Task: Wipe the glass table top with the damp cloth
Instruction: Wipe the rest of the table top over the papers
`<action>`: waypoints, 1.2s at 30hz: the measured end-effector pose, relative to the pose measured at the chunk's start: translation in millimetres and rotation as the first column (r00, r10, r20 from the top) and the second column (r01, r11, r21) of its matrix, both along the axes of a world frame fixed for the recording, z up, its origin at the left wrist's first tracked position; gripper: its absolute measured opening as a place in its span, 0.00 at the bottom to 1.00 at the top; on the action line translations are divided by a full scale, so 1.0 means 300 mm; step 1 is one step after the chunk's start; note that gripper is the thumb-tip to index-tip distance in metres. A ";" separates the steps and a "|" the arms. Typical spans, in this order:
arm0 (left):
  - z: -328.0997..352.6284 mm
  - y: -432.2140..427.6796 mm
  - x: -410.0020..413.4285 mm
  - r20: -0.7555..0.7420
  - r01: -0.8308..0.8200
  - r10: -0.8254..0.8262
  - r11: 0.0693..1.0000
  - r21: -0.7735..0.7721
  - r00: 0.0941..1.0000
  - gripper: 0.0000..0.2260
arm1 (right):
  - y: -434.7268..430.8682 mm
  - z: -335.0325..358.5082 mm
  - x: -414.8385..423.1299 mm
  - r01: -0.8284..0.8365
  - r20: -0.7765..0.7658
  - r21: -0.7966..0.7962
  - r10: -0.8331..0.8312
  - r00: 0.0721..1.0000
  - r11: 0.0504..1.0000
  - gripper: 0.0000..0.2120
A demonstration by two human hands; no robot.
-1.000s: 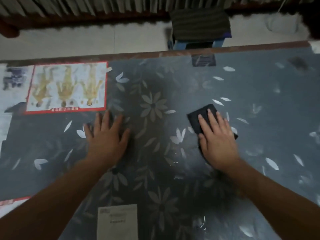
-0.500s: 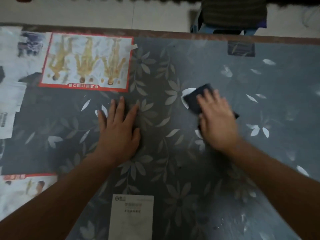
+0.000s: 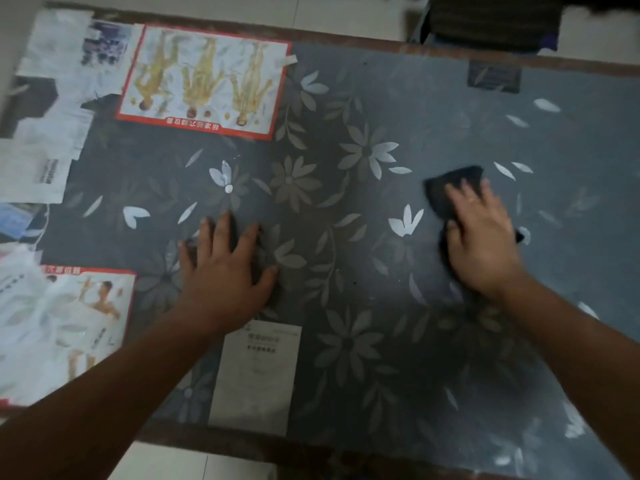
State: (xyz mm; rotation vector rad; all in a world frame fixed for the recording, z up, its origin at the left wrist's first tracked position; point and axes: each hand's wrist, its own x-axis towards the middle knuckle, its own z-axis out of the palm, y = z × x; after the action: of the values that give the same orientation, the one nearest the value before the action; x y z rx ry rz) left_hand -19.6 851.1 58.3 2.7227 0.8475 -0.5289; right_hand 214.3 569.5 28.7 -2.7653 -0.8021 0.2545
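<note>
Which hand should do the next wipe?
Right. The right hand presses flat on the cloth on the table, ready to wipe. The left hand rests flat on the bare table, apart from the cloth.

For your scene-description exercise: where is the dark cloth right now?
In the head view, the cloth lies on the right side of the glass table, pressed under the right hand.

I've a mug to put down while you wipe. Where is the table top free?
Free: the stretch between the left hand and the right hand pressing the dark cloth, and the far right corner beyond the cloth. Crowded: the left side, with the red-bordered poster and papers.
</note>
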 end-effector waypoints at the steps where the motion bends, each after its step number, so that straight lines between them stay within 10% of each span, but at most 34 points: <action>1: -0.003 -0.003 -0.019 -0.014 0.002 -0.002 1.000 -0.010 1.000 0.34 | 0.028 0.011 0.012 0.130 -0.034 0.043 -0.128 0.991 0.991 0.29; 8: -0.027 0.010 -0.039 -0.064 0.024 -0.028 0.998 -0.064 0.998 0.35 | 0.212 -0.009 -0.439 -0.320 0.026 0.083 0.319 0.947 0.944 0.25; 16: -0.055 0.019 -0.064 -0.031 0.003 -0.008 0.987 -0.161 0.999 0.32 | 0.228 -0.006 -0.348 0.358 -0.036 0.113 -0.356 0.934 0.927 0.26; 22: -0.075 0.063 -0.083 0.103 -0.066 0.117 0.913 -0.402 0.988 0.23 | 0.559 -0.026 -0.642 -0.260 0.024 0.015 0.260 0.965 0.965 0.29; 32: -0.168 0.071 -0.087 0.106 0.084 -0.067 0.983 -0.163 0.992 0.27 | 0.366 -0.021 -0.475 0.373 0.012 0.055 -0.374 0.927 0.926 0.28; 36: -0.122 0.049 -0.097 0.167 0.019 0.017 0.978 -0.209 0.986 0.29 | 0.433 -0.019 -0.780 -0.095 0.037 0.070 0.093 0.995 0.993 0.29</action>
State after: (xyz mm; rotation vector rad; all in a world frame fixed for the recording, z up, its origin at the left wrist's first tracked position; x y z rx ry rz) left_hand -48.7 865.9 21.7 2.5320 0.7045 -0.3592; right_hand -19.6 699.2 23.1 -2.6756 -0.9328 0.1932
